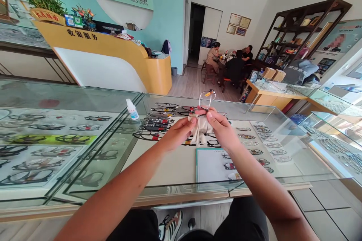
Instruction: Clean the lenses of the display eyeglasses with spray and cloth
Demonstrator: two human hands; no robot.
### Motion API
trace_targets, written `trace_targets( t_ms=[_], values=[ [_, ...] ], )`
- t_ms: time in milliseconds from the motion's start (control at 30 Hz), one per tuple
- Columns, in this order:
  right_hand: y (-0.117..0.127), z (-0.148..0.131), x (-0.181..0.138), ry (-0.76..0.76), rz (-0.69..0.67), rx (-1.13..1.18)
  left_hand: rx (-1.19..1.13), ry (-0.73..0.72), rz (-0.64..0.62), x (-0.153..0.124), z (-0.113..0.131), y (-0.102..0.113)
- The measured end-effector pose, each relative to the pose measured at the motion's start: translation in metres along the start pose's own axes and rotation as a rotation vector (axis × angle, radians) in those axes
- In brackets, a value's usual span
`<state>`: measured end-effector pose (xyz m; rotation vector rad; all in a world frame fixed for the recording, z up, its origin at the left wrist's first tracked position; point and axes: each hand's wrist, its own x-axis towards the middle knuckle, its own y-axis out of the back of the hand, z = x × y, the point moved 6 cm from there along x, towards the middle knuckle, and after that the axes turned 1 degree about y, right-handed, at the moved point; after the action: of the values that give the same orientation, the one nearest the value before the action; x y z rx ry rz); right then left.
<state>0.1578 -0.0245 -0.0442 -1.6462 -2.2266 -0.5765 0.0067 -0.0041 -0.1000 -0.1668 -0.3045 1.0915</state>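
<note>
A pair of eyeglasses stands upright above my hands, with an orange tag near its top. My right hand is closed around the lower part of the glasses, its thumb pressed on the near side. Between both hands hangs a pale cleaning cloth, bunched and loose at the bottom. My left hand pinches the cloth at its left side, close to the glasses. How much of the frame the cloth covers is hidden by the fingers. Left of my hands, a small white spray bottle stands on the glass.
Under my arms is a glass display case with several rows of eyeglasses inside. Another glass case adjoins it at the left. A yellow counter stands beyond. Several people sit around a table at the back.
</note>
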Motion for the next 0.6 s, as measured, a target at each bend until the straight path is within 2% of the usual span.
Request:
trace_targets(
  t_ms=[167,267,367,500,600],
  values=[
    [-0.019,0.007,0.004,0.083,0.008,0.008,0.142,-0.064,0.142,-0.002,-0.003,0.003],
    [-0.023,0.012,0.002,0.095,0.024,0.027,0.194,-0.092,0.187,-0.003,-0.002,0.002],
    [-0.022,0.026,-0.002,0.022,0.028,0.129,0.228,-0.066,0.155,-0.004,0.000,-0.001],
    [-0.019,0.045,-0.007,-0.117,0.059,0.363,0.281,-0.023,0.027,-0.003,0.003,-0.010],
    [-0.021,0.051,-0.009,-0.184,0.074,0.408,0.335,-0.057,-0.002,-0.003,0.005,-0.015]
  ],
)
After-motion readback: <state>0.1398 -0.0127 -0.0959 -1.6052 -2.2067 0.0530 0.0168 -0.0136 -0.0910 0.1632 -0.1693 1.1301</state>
